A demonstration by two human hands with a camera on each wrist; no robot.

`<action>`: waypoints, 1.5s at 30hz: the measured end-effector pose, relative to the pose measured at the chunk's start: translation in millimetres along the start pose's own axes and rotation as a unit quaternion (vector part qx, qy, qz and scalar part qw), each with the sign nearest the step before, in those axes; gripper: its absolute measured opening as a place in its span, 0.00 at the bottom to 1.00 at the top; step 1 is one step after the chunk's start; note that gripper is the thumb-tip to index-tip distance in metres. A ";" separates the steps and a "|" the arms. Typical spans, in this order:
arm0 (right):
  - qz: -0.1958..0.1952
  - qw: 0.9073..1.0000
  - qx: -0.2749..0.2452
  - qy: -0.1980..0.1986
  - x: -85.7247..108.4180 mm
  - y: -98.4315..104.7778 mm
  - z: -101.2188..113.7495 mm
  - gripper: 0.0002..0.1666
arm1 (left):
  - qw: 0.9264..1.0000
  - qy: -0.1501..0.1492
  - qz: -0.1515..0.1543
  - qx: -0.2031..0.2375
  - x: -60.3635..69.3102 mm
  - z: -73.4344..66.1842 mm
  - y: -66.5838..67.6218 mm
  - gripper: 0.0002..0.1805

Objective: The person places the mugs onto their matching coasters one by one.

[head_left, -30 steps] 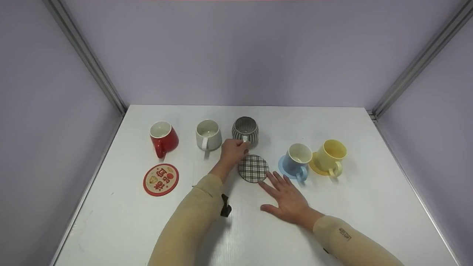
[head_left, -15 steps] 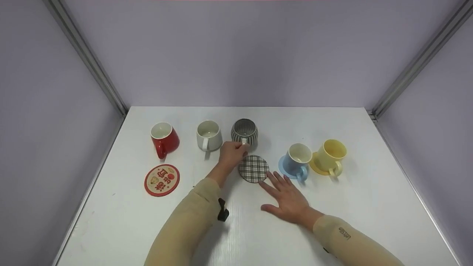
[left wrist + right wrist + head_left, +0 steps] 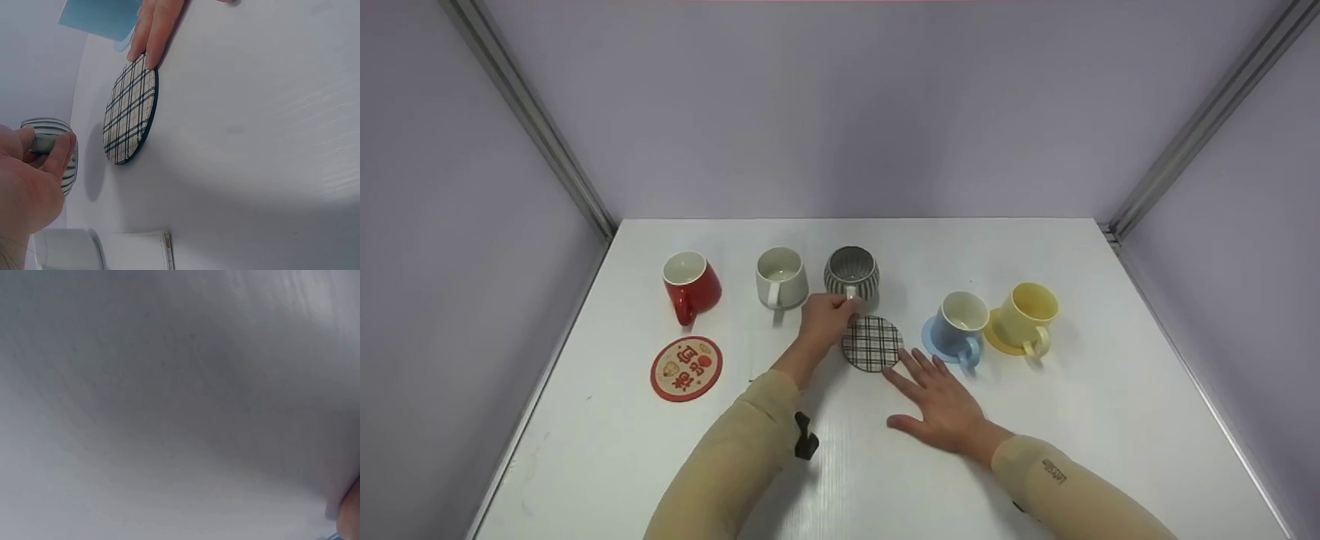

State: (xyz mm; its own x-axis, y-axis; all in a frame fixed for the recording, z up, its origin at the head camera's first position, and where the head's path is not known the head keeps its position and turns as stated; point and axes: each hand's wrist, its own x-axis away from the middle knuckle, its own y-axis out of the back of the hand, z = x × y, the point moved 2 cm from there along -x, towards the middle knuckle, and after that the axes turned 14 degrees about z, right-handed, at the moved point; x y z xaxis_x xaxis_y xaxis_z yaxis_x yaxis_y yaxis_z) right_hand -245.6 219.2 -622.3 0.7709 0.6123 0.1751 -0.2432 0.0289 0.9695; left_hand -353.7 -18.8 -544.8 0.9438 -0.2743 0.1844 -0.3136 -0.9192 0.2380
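My left hand (image 3: 823, 324) pinches the handle of the grey striped mug (image 3: 852, 271), just behind the round plaid coaster (image 3: 872, 343). In the left wrist view, the left hand (image 3: 34, 169) has thumb and fingers on the handle of the striped mug (image 3: 68, 174), beyond the plaid coaster (image 3: 128, 112). My right hand (image 3: 941, 409) lies spread on the table, its fingertips at the coaster's right front edge. Only a fingertip (image 3: 350, 517) shows in the right wrist view.
A white mug (image 3: 782, 279) and a red mug (image 3: 692, 286) stand left, with a red-rimmed coaster (image 3: 686, 368) before the red one. A white square coaster (image 3: 140, 250) lies by the white mug. Blue (image 3: 958, 330) and yellow (image 3: 1024, 319) mugs stand on matching coasters at right.
The striped mug and my left hand have moved slightly toward the front and left, closer to the plaid coaster. The right hand remains at the coaster's edge.
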 end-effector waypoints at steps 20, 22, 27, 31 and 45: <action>0.017 1.000 -0.003 -0.008 -0.1 0.8 0.7 0.49 | 1.000 0.007 0.006 -0.021 18.4 -5.9 -2.1 0.17; 0.007 1.000 -0.005 -0.002 0.2 0.3 1.1 0.48 | 1.000 0.009 0.006 -0.019 20.0 -5.9 -2.3 0.16; -0.003 1.000 -0.010 0.002 0.1 -1.3 0.0 0.48 | 1.000 0.011 0.004 -0.011 23.8 -5.7 -3.4 0.14; -0.002 1.000 -0.005 -0.003 -0.6 -1.8 -0.8 0.48 | 1.000 0.008 0.005 -0.006 27.9 -5.5 -5.8 0.14; -0.004 1.000 -0.007 0.003 1.0 2.4 2.2 0.48 | 0.999 0.006 0.015 -0.040 37.6 -1.9 -13.5 0.17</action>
State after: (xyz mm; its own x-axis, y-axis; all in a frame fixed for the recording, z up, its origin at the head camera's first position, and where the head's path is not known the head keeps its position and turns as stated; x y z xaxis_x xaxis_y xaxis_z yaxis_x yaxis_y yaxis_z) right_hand -244.1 218.2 -619.4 0.7693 0.6168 0.1664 -0.2456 0.0451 0.9683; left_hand -314.1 -16.2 -539.2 0.9328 -0.2973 0.2038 -0.3493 -0.8851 0.3077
